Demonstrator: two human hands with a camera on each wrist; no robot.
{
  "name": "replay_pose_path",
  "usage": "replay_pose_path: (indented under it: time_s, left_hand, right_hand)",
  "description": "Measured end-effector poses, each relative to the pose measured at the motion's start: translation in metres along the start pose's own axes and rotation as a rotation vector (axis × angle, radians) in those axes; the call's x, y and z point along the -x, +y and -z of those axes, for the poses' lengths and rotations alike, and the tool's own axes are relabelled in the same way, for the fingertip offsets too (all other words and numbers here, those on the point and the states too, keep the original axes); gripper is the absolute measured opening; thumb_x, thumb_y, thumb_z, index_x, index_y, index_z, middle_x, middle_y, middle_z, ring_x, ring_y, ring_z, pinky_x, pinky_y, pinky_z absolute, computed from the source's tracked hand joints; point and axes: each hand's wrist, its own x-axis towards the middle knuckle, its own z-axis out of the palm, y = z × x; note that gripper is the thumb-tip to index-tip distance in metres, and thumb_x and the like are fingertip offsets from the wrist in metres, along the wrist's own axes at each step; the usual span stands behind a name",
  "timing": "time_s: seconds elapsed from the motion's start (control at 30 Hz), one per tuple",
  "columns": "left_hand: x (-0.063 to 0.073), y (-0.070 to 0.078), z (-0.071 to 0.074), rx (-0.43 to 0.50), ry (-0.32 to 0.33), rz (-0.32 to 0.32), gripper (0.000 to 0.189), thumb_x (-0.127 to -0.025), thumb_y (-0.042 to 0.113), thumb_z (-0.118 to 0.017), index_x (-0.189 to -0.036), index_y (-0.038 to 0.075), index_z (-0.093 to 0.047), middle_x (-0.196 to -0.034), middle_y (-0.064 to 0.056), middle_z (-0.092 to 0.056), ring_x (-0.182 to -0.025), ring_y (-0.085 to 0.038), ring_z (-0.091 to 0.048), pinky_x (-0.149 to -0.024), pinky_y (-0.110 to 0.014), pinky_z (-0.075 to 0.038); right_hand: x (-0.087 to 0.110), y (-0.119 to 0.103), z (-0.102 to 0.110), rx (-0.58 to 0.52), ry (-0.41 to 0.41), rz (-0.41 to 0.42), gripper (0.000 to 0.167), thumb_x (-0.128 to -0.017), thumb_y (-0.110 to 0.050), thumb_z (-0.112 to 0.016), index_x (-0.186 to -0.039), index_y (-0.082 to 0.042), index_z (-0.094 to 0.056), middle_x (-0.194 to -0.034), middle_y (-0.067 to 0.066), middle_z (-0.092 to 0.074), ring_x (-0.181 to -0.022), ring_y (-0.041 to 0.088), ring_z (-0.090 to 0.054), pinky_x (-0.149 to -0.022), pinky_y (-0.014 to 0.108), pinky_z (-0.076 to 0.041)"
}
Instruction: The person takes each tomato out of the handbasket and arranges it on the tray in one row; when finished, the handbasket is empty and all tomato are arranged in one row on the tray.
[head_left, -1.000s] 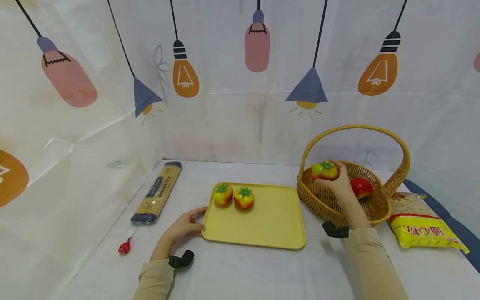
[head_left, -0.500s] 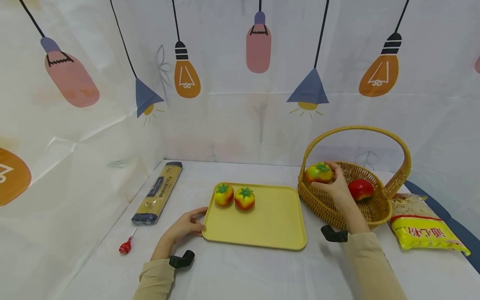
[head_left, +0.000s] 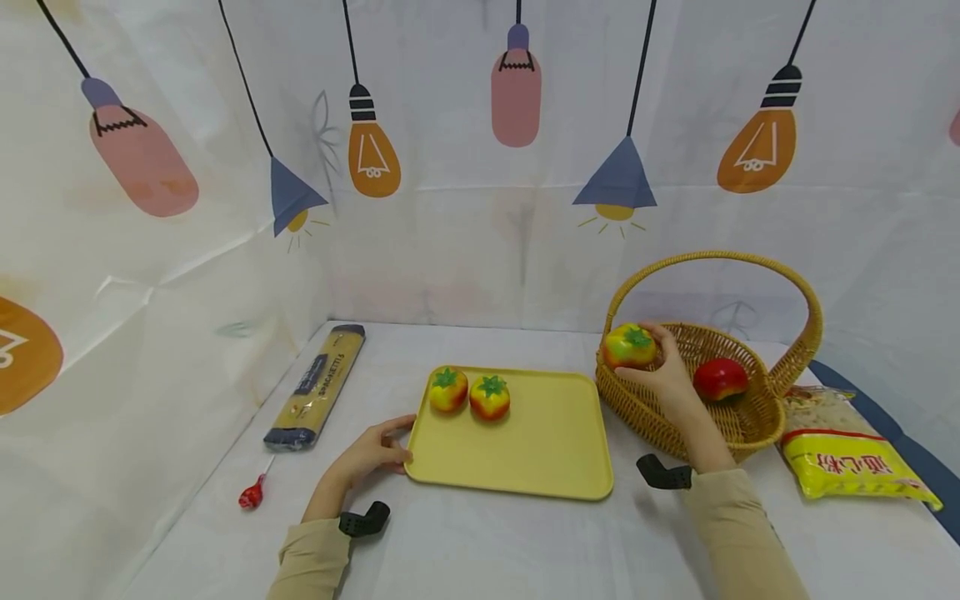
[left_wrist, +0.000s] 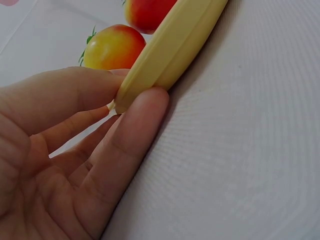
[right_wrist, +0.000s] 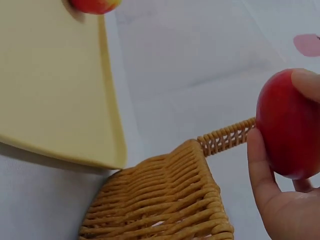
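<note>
Left grip [head_left: 372, 451] holding tray [head_left: 551, 446], right grip [head_left: 670, 375] holding yellow-red fruit [head_left: 627, 346]

The white table [head_left: 480, 550] carries spaghetti [head_left: 318, 387], a lollipop [head_left: 252, 495], tray [head_left: 543, 450], basket [head_left: 636, 406] and bag [head_left: 855, 458].

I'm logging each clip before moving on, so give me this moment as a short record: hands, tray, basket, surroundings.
Left hand: pinches the left edge of the yellow tray
Right hand: holds a red-and-yellow fruit with green leaves, at the left side of the wicker basket
On tray: two similar leafy fruits, toward its far left corner
In basket: one red fruit
Left of tray: spaghetti pack, red lollipop
Right of basket: yellow-labelled food bag
</note>
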Motion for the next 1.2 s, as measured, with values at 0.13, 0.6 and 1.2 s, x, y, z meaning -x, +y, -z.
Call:
replay_pose_path:
  time_s: [0.13, 0.6, 1.2]
  left_hand:
    - [0.0, 0.0, 0.0, -0.002, 0.002, 0.002, 0.068, -0.081, -0.001, -0.063, -0.14, -0.007, -0.03, -0.071, -0.007, -0.059, -0.066, -0.016, -0.059, -0.063, -0.027, -0.055]
    - [0.0, 0.001, -0.001, 0.001, -0.004, -0.007, 0.067, -0.082, -0.002, -0.062, -0.14, -0.008, -0.03, -0.071, -0.007, -0.059, -0.066, -0.016, -0.059, -0.063, -0.027, -0.055]
    - [0.0, -0.001, -0.001, 0.009, -0.003, -0.001, 0.067, -0.081, -0.002, -0.063, -0.14, -0.007, -0.03, -0.071, -0.007, -0.058, -0.067, -0.016, -0.059, -0.063, -0.027, -0.055]
  right_hand:
    - [0.001, -0.002, -0.004, 0.018, -0.003, -0.012, 0.071, -0.081, -0.006, -0.069, -0.136, -0.017, -0.025, -0.125, -0.005, -0.028, -0.105, 0.007, -0.039, -0.08, 0.01, -0.043]
    - [-0.001, -0.002, -0.021, 0.032, -0.077, -0.019, 0.073, -0.081, -0.005, -0.068, -0.138, -0.006, -0.022, -0.122, 0.009, -0.037, -0.1, 0.008, -0.047, -0.077, 0.015, -0.047]
    - [-0.002, 0.006, -0.041, 0.02, -0.167, -0.012, 0.076, -0.078, -0.005, -0.072, -0.141, -0.012, -0.03, -0.143, 0.013, -0.025, -0.11, 0.014, -0.043, -0.082, 0.016, -0.045]
